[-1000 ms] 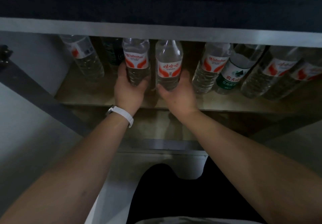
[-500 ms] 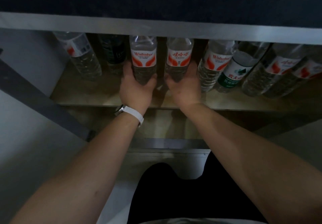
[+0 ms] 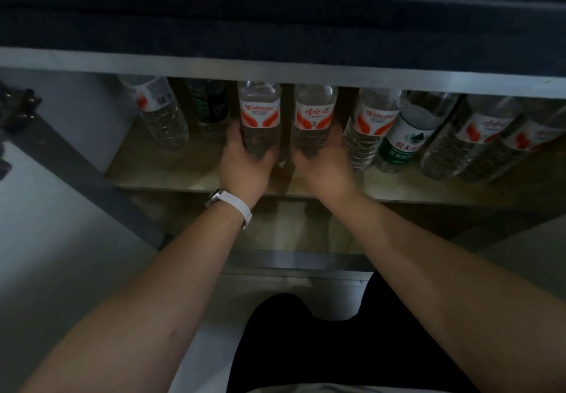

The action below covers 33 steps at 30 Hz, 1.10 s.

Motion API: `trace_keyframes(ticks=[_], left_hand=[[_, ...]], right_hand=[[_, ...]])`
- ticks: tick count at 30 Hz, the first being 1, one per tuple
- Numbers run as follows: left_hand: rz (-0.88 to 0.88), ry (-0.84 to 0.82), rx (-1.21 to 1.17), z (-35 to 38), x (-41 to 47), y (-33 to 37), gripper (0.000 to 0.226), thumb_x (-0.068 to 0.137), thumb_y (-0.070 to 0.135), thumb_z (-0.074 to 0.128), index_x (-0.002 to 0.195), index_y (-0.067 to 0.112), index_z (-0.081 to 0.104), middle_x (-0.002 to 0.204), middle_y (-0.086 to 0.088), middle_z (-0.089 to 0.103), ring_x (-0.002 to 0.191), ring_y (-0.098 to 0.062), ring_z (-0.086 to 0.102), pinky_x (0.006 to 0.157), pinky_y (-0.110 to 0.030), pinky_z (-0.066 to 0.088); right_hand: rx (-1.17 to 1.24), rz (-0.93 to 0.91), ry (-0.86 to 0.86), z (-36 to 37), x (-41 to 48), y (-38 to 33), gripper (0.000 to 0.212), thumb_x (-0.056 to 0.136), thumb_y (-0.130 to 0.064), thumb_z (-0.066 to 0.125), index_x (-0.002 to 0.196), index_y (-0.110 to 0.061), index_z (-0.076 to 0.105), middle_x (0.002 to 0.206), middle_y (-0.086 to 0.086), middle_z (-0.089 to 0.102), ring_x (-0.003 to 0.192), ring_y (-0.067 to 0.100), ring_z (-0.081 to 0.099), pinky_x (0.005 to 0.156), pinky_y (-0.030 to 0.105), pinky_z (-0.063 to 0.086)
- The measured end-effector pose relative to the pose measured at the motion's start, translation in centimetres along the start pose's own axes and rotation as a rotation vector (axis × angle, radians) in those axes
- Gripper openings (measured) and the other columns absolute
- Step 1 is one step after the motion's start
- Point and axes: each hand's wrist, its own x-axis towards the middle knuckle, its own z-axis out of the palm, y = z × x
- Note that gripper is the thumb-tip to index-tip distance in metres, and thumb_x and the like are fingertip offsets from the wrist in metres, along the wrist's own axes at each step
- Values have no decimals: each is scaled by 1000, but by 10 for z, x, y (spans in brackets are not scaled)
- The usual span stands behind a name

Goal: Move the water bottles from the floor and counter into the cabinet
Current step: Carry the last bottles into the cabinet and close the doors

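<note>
Standing on the cabinet shelf (image 3: 147, 172) are eight bottles (image 3: 367, 129), six red-labelled and two green. The left hand (image 3: 245, 172) clamps its fingers round the left bottle (image 3: 259, 114), the right hand (image 3: 324, 172) round the right bottle (image 3: 314, 117), neighbours mid-row.

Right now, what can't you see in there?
Head view:
- Bottle caps: hidden behind the rail.
- Base of the left bottle: covered by the left hand.
- Base of the right bottle: covered by the right hand.
- Dark bottle label: too dim to read.
- Last bottle: cut off by the right edge.
</note>
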Motion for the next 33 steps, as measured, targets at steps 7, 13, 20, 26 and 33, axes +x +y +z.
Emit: trace_keyframes(ticks=[7, 13, 20, 26, 33], left_hand=[[2, -28, -15, -28, -30, -6, 63, 86, 32, 76, 142, 26, 47, 140, 7, 56, 125, -8, 54, 96, -22, 46], [-59, 107, 93, -66, -34, -23, 62, 91, 31, 71, 146, 19, 45, 141, 5, 50, 124, -6, 45, 101, -25, 37], [-144, 208, -23, -97, -4, -31, 45, 94, 16, 63, 136, 22, 48, 118, 14, 50, 108, -6, 49, 89, -19, 38], [-218, 299, -80, -110, 38, -35, 28, 93, 23, 65, 111, 37, 49, 118, 4, 62, 113, -19, 61, 97, -36, 47], [-152, 253, -45, -119, 71, -53, 29, 91, 29, 69, 112, 37, 50, 122, 7, 65, 116, -13, 61, 103, -33, 47]], right_hand=[[-36, -89, 21, -19, -36, 1, 63, 85, -39, 69, 136, -13, 43, 127, 3, 55, 112, 17, 57, 89, 28, 46], [-49, -239, -155, -20, -62, -20, 56, 88, -31, 66, 139, -20, 46, 136, -1, 50, 121, 14, 50, 95, 25, 41], [-56, -299, -345, 31, -59, -58, 68, 89, -37, 65, 148, -23, 34, 144, 0, 45, 127, 15, 48, 96, 22, 38], [-6, -131, -413, 90, -40, -85, 85, 78, -50, 61, 149, -27, 20, 139, 6, 49, 121, 23, 54, 100, 37, 47], [75, 46, -173, 139, 2, -96, 91, 81, -33, 70, 152, -17, 15, 152, 10, 33, 138, 30, 36, 109, 38, 40]])
